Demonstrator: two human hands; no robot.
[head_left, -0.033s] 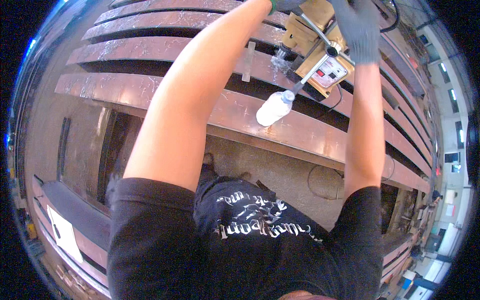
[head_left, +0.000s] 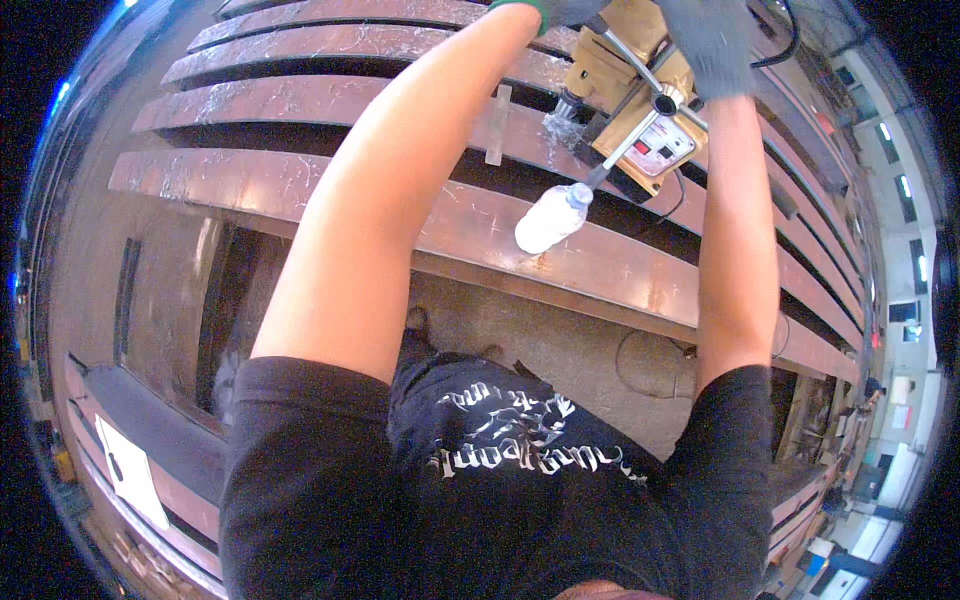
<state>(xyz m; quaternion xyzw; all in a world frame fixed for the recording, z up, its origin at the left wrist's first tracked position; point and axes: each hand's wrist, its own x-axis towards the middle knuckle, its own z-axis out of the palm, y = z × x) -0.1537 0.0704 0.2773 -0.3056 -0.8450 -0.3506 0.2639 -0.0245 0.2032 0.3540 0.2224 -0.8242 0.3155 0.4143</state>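
Observation:
A yellow magnetic drill (head_left: 635,120) with a spoked feed handle (head_left: 664,98) and a small switch panel stands on the steel beams. My left hand (head_left: 572,12), in a grey glove with a green cuff, is at the top edge beside an upper spoke; its fingers are out of sight. At the far right side of the drill, my right hand (head_left: 708,48) wears a grey glove and is smeared by motion, so its fingers cannot be made out. A white plastic bottle (head_left: 552,220) with a bluish cap is on the nearest beam, by the lower spoke's end.
Rust-brown steel beams (head_left: 240,180) run across in parallel rows with dark gaps between them. Metal shavings (head_left: 562,128) lie around the drill's cutter. A flat strip (head_left: 497,125) bridges one gap. A black cable (head_left: 790,40) runs off behind the drill.
My right hand has moved slightly up and away along the drill, its forearm following. My left arm, the drill and the bottle look nearly the same.

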